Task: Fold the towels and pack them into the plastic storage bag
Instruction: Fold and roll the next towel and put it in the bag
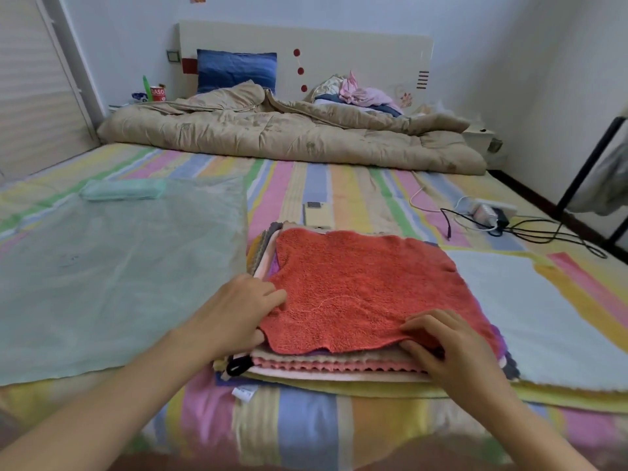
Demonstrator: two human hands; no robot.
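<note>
Striped pastel bedsheet (306, 419). On it, a stack of flat towels (339, 367), coral-red terry towel (356, 287) on top. Right hand (452, 351) pinches its near edge. Left hand (231, 314) rests on its left edge, grip unclear. Translucent green plastic storage bag (119, 266) lies flat left of the stack. Looks barely started.

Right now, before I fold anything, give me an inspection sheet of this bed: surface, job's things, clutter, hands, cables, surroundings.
Surface: striped bedsheet.
Job's things: red towel tops the towel stack; plastic storage bag lies flat to its left; pale towel spread on the right.
Clutter: beige quilt, blue pillow, clothes heap at the head end.
Hands: left hand holds the red towel's left edge; right hand pinches its near edge.
Cables: black and white cables meet a power strip, right.
Surroundings: headboard, white walls.
</note>
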